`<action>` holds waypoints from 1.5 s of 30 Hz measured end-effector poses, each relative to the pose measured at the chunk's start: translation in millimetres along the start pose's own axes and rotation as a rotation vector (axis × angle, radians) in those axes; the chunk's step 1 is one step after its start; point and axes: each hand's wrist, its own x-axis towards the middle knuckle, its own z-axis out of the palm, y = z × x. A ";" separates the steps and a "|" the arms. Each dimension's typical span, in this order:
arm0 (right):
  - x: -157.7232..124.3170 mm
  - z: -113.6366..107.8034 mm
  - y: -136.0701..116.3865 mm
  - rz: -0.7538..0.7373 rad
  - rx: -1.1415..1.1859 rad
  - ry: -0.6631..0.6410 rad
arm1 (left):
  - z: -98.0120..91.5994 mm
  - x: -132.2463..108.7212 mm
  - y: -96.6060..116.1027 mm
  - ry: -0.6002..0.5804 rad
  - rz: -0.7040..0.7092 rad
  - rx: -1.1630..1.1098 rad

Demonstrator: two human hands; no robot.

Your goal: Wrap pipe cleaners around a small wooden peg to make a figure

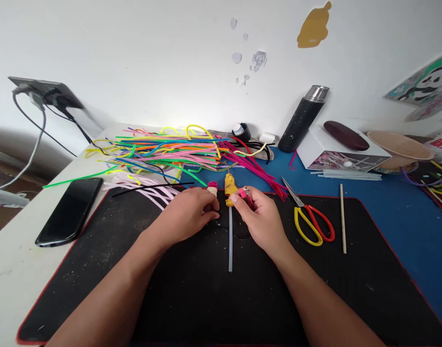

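My left hand (pixel 192 212) is closed around a small cream piece with a deep pink top (pixel 212 185), perhaps wound pipe cleaner; its lower part is hidden by my fingers. In my right hand (pixel 262 217) is a pink lighter (pixel 245 192) with a metal end, gripped between thumb and fingers. Between the two hands lies a yellow hot glue gun (pixel 229 185), nozzle pointing away from me. A long translucent glue stick (pixel 230 246) juts out of its back end over the black mat (pixel 213 303).
Bundles of coloured pipe cleaners (pixel 170 149) lie behind my hands. To the right are scissors (pixel 309 221) and a thin wooden stick (pixel 342 219). A phone (pixel 69 211) lies at left. A black flask (pixel 303 120) and white box (pixel 345 147) stand by the wall.
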 end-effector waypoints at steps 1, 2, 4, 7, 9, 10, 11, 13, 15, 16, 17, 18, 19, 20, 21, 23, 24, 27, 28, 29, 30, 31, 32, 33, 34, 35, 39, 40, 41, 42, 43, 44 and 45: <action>0.1 0.0 -0.5 -0.004 -0.003 0.000 | 0.7 0.0 0.3 0.000 0.021 0.004; 0.2 0.0 -0.8 -0.008 -0.005 -0.002 | 1.5 0.1 0.6 0.002 0.037 0.013; 0.3 0.2 -1.0 -0.020 -0.008 -0.004 | 4.1 0.3 1.0 0.003 0.060 0.046; 0.0 1.0 -0.2 -0.025 -0.009 -0.013 | 9.2 0.9 1.0 -0.009 0.088 0.123; -0.4 1.5 0.4 -0.024 -0.008 -0.022 | 12.7 1.2 0.6 -0.021 0.105 0.161; -0.6 1.8 0.6 -0.022 -0.007 -0.026 | 14.2 1.3 0.4 -0.026 0.111 0.169; -0.7 2.1 0.7 -0.019 -0.005 -0.029 | 15.6 1.4 0.3 -0.031 0.114 0.169; -1.1 2.8 0.9 -0.013 -0.005 -0.032 | 17.7 1.6 0.2 -0.039 0.115 0.155; -1.4 3.4 1.1 -0.007 -0.010 -0.038 | 19.3 1.7 0.2 -0.043 0.112 0.141; -1.6 3.6 1.3 -0.005 -0.012 -0.041 | 19.8 1.8 0.1 -0.042 0.109 0.135; -1.7 3.8 1.4 -0.007 -0.013 -0.042 | 19.9 1.8 0.1 -0.040 0.109 0.129; -1.8 3.8 1.4 -0.007 -0.013 -0.041 | 19.5 1.7 0.0 -0.037 0.111 0.123; -1.8 3.7 1.3 -0.008 -0.012 -0.040 | 18.3 1.4 0.1 -0.030 0.113 0.114; -1.7 3.5 1.1 -0.009 -0.012 -0.036 | 16.2 1.0 0.3 -0.016 0.112 0.096; -1.6 3.1 0.8 -0.010 -0.013 -0.032 | 13.2 0.5 0.8 0.006 0.104 0.064; -1.5 2.3 0.2 -0.011 -0.017 -0.029 | 4.6 -1.2 2.3 0.070 0.046 -0.063; -1.6 2.0 0.1 -0.012 -0.018 -0.029 | -0.2 -2.1 3.1 0.112 -0.015 -0.162; -2.0 1.5 -0.1 -0.009 -0.016 -0.038 | -11.6 -4.0 3.8 0.233 -0.156 -0.421; -2.1 1.5 -0.2 -0.006 -0.017 -0.041 | -13.3 -4.1 3.2 0.261 -0.163 -0.488; -2.2 1.5 -0.2 -0.006 -0.019 -0.042 | -13.9 -4.0 2.2 0.272 -0.160 -0.555; -2.2 1.5 -0.3 -0.004 -0.023 -0.044 | -13.5 -3.7 1.1 0.272 -0.154 -0.612; -2.1 1.6 -0.2 -0.003 -0.029 -0.044 | -12.4 -3.2 -0.1 0.265 -0.147 -0.664; -2.0 1.6 0.1 -0.001 -0.035 -0.043 | -10.9 -2.8 -1.1 0.256 -0.142 -0.707; -1.8 1.7 0.6 0.000 -0.040 -0.043 | -9.3 -2.4 -1.8 0.248 -0.141 -0.739; -1.5 1.8 1.4 0.001 -0.042 -0.042 | -7.9 -2.2 -2.1 0.243 -0.141 -0.761; -1.3 1.9 2.3 0.003 -0.044 -0.044 | -6.8 -2.1 -2.0 0.241 -0.141 -0.775; -0.6 2.5 5.2 0.007 -0.038 -0.056 | -5.4 -2.8 1.1 0.222 -0.131 -0.783; -0.5 2.7 5.3 0.008 -0.036 -0.058 | -5.5 -3.0 2.3 0.219 -0.126 -0.776; -0.6 2.8 5.0 0.006 -0.032 -0.059 | -5.6 -3.1 3.5 0.217 -0.120 -0.767; -0.7 3.0 4.5 0.005 -0.029 -0.058 | -5.6 -3.1 4.6 0.217 -0.115 -0.755; -0.9 3.1 4.0 0.003 -0.028 -0.059 | -5.4 -3.2 5.8 0.216 -0.109 -0.742; -1.1 3.1 3.5 0.001 -0.029 -0.060 | -5.1 -3.2 7.0 0.213 -0.103 -0.731; -1.4 3.3 3.0 0.000 -0.032 -0.064 | -4.6 -3.2 8.2 0.206 -0.097 -0.723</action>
